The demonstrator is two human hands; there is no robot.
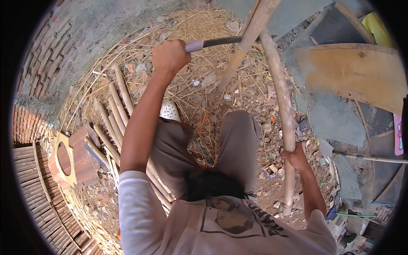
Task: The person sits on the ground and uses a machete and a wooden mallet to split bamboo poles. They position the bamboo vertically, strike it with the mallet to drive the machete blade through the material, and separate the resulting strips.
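Observation:
My left hand (171, 57) is wrapped round the pale purple handle of a machete (223, 41), held out far ahead. Its dark blade runs to the right, partly hidden by a slanting wooden post (244, 50). The blade's tip shows close to the far end of a long, peeled wooden pole (279, 91). I cannot tell whether the blade touches the pole. Lower down on the right, my right hand (296, 158) grips the same pole near its close end. The pole's far end meets the post.
Several cut poles (114, 111) lie left of my legs, by a brown board with a round-holed frame (65, 159). Straw (195, 27) and rubble cover the ground. A brick wall (42, 55) stands left; sheets and a wooden panel (352, 72) lie right. Bamboo slats (46, 199) are at lower left.

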